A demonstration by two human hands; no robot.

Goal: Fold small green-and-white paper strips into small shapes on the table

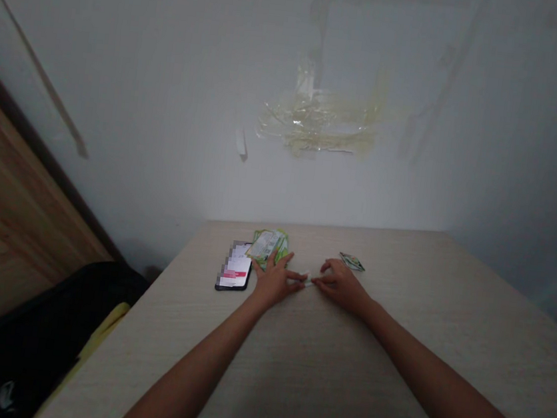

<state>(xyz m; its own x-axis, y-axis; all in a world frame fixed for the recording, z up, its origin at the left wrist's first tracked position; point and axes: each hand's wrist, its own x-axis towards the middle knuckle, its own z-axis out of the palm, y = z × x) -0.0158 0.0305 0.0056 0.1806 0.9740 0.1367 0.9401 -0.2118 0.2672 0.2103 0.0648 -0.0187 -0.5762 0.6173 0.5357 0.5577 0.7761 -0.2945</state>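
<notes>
Over the table, my left hand [277,281] pinches one end of a small pale piece [308,279] between thumb and forefinger, its other fingers spread. My right hand [344,287] closes thumb and forefinger at the other end of that piece. It is whitish and partly hidden by fingertips; its kind is too small to make out. Green and white printed packets [267,242] lie in a pile just beyond my left hand, whose raised fingers overlap them in view. A single small green-and-white packet [352,262] rests behind my right hand.
A phone with a lit screen [235,272] lies left of my left hand. The light wooden table [330,376] meets a wall [177,124] with peeling clear tape [318,126]. To the left are a dark bag-like item [45,316], yellow cloth [104,330] and a wooden panel [3,191].
</notes>
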